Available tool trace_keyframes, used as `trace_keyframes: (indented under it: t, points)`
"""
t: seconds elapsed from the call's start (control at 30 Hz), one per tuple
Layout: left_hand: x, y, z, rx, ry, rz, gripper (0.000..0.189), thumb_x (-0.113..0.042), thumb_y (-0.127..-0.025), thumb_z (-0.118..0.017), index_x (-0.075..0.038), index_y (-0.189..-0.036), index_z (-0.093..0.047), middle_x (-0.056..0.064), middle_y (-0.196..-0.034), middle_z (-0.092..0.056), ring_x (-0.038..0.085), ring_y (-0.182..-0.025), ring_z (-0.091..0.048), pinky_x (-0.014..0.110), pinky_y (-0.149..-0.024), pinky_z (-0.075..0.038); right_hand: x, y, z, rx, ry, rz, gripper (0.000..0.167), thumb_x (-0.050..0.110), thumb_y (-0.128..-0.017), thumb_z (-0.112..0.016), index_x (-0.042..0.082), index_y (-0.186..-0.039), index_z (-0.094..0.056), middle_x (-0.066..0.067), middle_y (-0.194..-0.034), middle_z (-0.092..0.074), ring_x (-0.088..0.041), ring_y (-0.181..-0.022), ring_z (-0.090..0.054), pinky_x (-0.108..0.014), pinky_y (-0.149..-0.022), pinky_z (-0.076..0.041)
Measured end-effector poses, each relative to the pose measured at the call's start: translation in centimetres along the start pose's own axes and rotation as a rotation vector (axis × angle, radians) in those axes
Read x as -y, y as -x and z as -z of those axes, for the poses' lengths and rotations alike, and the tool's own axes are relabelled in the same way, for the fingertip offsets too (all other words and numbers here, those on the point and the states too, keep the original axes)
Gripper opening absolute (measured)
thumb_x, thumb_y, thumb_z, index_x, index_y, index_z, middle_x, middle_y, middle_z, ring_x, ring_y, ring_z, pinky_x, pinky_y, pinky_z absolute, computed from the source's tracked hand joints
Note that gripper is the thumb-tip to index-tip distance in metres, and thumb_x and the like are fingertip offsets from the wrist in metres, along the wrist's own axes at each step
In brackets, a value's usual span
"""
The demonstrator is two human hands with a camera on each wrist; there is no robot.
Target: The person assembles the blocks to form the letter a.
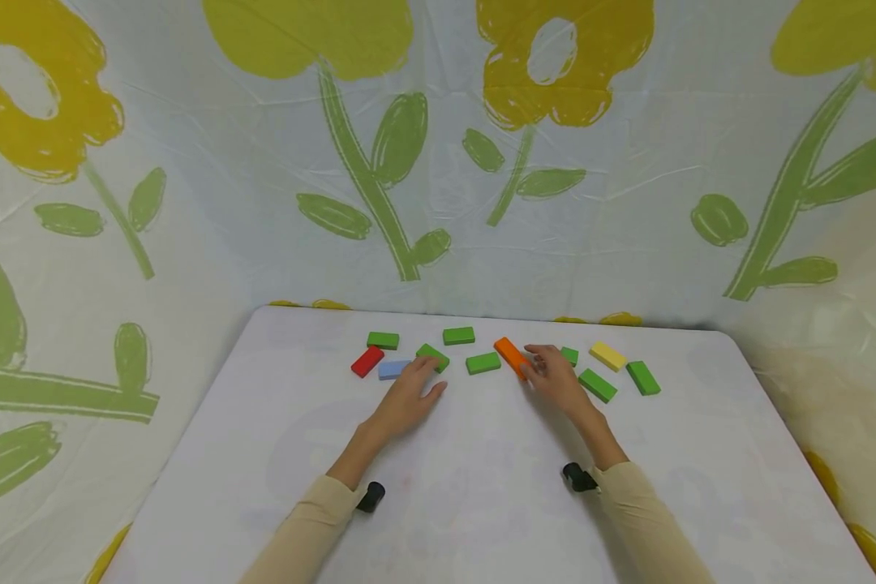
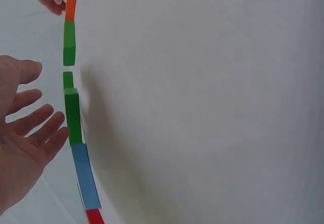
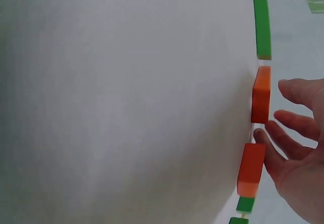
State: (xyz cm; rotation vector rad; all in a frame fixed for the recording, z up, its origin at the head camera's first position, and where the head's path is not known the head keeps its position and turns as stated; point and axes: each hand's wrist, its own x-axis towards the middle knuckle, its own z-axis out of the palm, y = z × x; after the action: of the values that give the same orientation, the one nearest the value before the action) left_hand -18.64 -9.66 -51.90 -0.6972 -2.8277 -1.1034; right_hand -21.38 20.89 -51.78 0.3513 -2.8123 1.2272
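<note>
My left hand [image 1: 406,397] hangs with spread fingers beside a green block [image 1: 433,357] and a light blue block [image 1: 394,370]. In the left wrist view nothing lies between the fingers and thumb of that hand [image 2: 25,138]; its little finger reaches the edge of a dark green block [image 2: 73,117]. Next to an orange block [image 1: 510,358] is my right hand [image 1: 557,380], fingers loosely bent. The right wrist view has two orange blocks, a nearer one [image 3: 251,168] by the fingertips and another [image 3: 261,95] opposite the thumb. The head view shows only one of them.
Toward the back of the white table [image 1: 474,487] lie a red block [image 1: 367,362], a yellow block [image 1: 608,356] and several more green blocks, such as one at the far right [image 1: 643,378]. A flowered cloth [image 1: 467,259] hangs behind the table and at its sides.
</note>
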Motion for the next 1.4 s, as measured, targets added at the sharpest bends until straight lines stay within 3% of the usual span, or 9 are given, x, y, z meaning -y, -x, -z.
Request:
trace_keyframes:
  t: [0.27,0.5,0.67,0.87,1.07,1.23,1.4]
  points:
    - [-0.9,-0.1,-0.7,0.01,0.023,-0.046,0.045,-0.017,-0.103,-0.064,0.0,-0.144,-0.055,0.017,-0.142,-0.055,0.032,-0.133,-0.052,0.046,-0.111,-0.044,0.9,-0.2,-0.5,0.022,0.073,-0.021,0.04,0.009,-0.098,-0.07,-0.014,-0.129,-0.061,-0.032,-0.124,-0.06,-0.042,-0.107,-0.061,-0.055,-0.094,-0.053]
    - [-1.6,-0.3,-1.3,0.057,0.037,-0.015,0.04,-0.019,-0.105,-0.062,-0.002,-0.14,-0.059,0.016,-0.142,-0.056,0.032,-0.135,-0.051,0.046,-0.112,-0.043,1.5,-0.3,-0.7,0.021,0.105,-0.087,0.031,0.008,-0.097,-0.069,-0.014,-0.118,-0.065,-0.028,-0.116,-0.06,-0.037,-0.099,-0.059,-0.051,-0.09,-0.054]
    - [-1.6,-0.7,-1.9,0.074,0.033,-0.026,0.039,-0.02,-0.105,-0.061,-0.002,-0.14,-0.06,0.015,-0.138,-0.059,0.03,-0.132,-0.053,0.045,-0.112,-0.043,2.1,-0.2,-1.1,-0.013,0.098,-0.088,0.029,0.007,-0.094,-0.071,-0.013,-0.113,-0.064,-0.025,-0.104,-0.062,-0.034,-0.091,-0.06,-0.047,-0.083,-0.054]
    - [-2.3,-1.2,-2.5,0.108,0.063,-0.047,0.037,-0.019,-0.105,-0.062,-0.001,-0.137,-0.061,0.012,-0.13,-0.062,0.028,-0.124,-0.058,0.043,-0.11,-0.045,2.9,0.2,-1.3,-0.064,0.057,-0.136,0.024,0.007,-0.094,-0.073,-0.01,-0.109,-0.065,-0.023,-0.102,-0.069,-0.032,-0.087,-0.062,-0.044,-0.08,-0.055]
    - [-3.1,-1.9,-3.2,0.127,0.08,-0.066,0.038,-0.019,-0.105,-0.061,0.0,-0.138,-0.061,0.013,-0.129,-0.063,0.026,-0.122,-0.059,0.04,-0.108,-0.047,3.1,0.8,-1.3,-0.082,0.025,-0.127,0.022,0.005,-0.096,-0.07,-0.011,-0.11,-0.066,-0.024,-0.1,-0.071,-0.035,-0.089,-0.068,-0.047,-0.081,-0.059]
    - [-3.5,-2.4,-3.6,0.133,0.084,-0.087,0.038,-0.02,-0.106,-0.059,0.001,-0.138,-0.06,0.014,-0.133,-0.063,0.026,-0.127,-0.057,0.041,-0.111,-0.044,3.3,1.2,-1.3,-0.057,0.016,-0.159,0.026,0.008,-0.096,-0.071,-0.011,-0.113,-0.066,-0.022,-0.1,-0.07,-0.034,-0.089,-0.067,-0.042,-0.077,-0.06]
    - [-3.7,-2.8,-3.8,0.167,0.089,-0.054,0.045,-0.023,-0.108,-0.056,-0.001,-0.147,-0.053,0.015,-0.146,-0.057,0.03,-0.14,-0.048,0.044,-0.117,-0.037,3.7,1.8,-1.3,-0.047,0.012,-0.195,0.024,0.01,-0.095,-0.073,-0.01,-0.108,-0.068,-0.018,-0.092,-0.071,-0.028,-0.078,-0.066,-0.033,-0.068,-0.057]
